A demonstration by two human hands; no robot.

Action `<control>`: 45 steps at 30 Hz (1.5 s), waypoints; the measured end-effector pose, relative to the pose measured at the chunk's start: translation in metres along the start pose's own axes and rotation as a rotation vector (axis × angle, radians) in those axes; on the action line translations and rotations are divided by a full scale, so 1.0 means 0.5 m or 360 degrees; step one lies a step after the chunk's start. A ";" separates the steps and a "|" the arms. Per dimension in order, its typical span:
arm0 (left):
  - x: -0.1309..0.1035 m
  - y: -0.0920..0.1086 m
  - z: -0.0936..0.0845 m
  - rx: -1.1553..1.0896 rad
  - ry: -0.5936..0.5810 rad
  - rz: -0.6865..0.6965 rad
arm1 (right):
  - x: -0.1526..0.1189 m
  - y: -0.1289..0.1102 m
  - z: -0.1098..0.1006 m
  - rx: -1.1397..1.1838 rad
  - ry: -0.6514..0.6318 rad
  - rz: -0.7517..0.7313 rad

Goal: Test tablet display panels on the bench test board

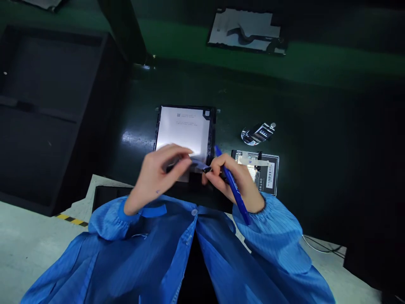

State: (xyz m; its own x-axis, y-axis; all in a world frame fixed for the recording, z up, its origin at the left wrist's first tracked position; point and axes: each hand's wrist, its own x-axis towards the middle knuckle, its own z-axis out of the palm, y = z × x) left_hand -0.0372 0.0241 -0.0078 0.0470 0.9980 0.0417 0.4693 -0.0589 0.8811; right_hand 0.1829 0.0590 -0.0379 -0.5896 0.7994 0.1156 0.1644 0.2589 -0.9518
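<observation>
My left hand (158, 173) is closed, with a thin, shiny, bendy strip (198, 164) between thumb and fingers. My right hand (236, 177) pinches the strip's dark end and also holds a blue marker pen (232, 185), which slants across the palm towards the wrist. Exactly what the strip is, I cannot make out. Beneath and just beyond both hands lies a flat silver-backed panel (186, 131) in a black frame, its near edge partly covered by my left hand. Right of my right hand is a flat module (267, 171) with a circuit board, tape and a white label.
A chrome tally counter (258, 134) stands behind the labelled module. At the back, another silver panel (243, 31) with a dark flex strip lies on the green surface. Large black trays (47, 114) fill the left side. Cables (325, 251) hang at the lower right.
</observation>
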 end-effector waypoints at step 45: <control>-0.076 -0.008 -0.049 -0.1145 -0.0592 -0.0561 | -0.044 0.029 0.115 -0.1058 0.0300 -0.0796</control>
State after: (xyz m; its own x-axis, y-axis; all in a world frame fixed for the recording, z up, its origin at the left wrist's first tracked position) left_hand -0.0626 -0.0133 -0.0013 0.3470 0.8764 -0.3341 -0.1523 0.4041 0.9020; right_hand 0.1527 0.0138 -0.0708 -0.5846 0.5678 0.5796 0.3844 0.8229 -0.4184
